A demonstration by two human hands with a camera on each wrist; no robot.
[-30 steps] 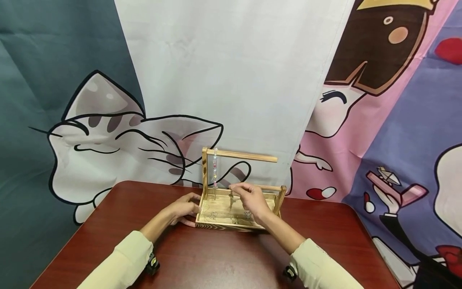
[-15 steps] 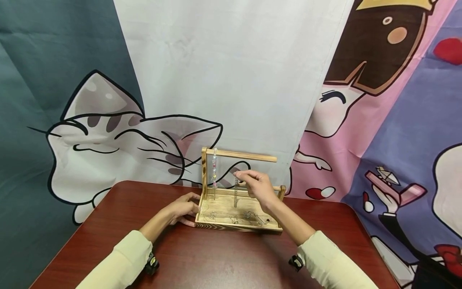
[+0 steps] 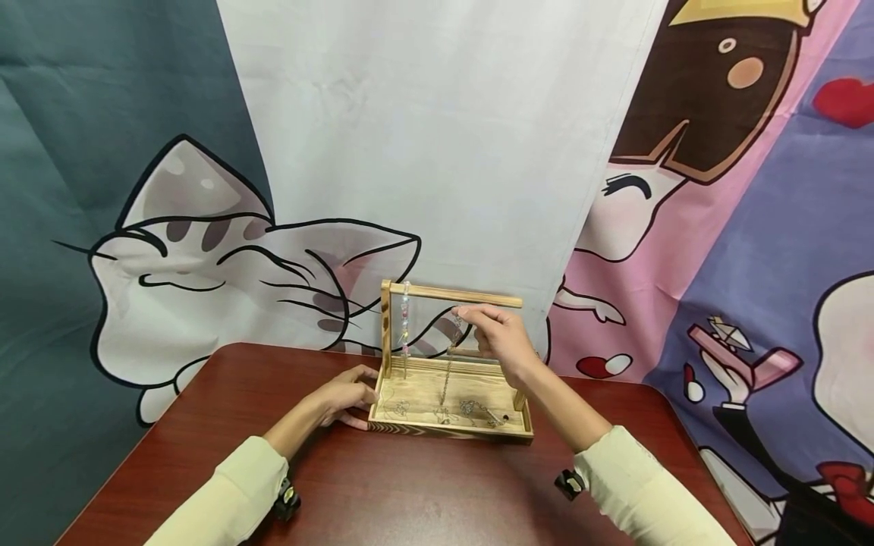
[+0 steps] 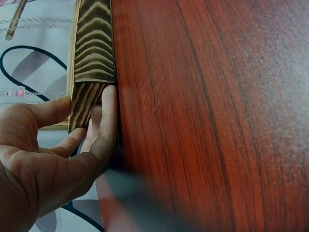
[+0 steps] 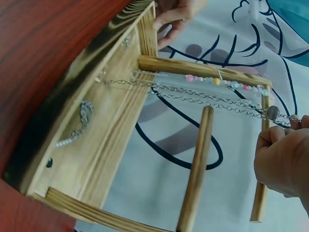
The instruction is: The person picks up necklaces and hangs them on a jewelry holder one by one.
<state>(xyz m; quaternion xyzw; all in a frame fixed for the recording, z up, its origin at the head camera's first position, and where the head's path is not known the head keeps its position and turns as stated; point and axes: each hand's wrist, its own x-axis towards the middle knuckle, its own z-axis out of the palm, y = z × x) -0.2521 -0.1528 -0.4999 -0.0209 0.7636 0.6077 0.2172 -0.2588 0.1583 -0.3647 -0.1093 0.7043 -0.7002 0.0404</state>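
A wooden jewelry stand (image 3: pixel 451 434) with a shallow tray base stands on the table. My left hand (image 3: pixel 344 395) grips its left end; in the left wrist view the thumb lies on one side of the tray's end (image 4: pixel 87 104) and fingers on the other. My right hand (image 3: pixel 504 334) pinches the upper end of a silver chain necklace (image 5: pixel 186 90), just below the stand's top bar (image 3: pixel 464 295). From the fingers the chain hangs down to the tray, and a small round disc (image 5: pixel 273 112) shows near them. A beaded strand (image 3: pixel 406 315) hangs at the top bar's left end.
Several thin chains lie in the tray, among them a bunched silver chain (image 5: pixel 86 113) toward the right. A lower wooden bar (image 5: pixel 197 169) runs below the top bar. Behind the reddish table (image 3: pixel 273 371) hangs a printed cloth (image 3: pixel 444 152).
My right hand has risen and moved slightly right, drawing the chain up from the tray so it now hangs longer. My left hand keeps its hold on the stand.
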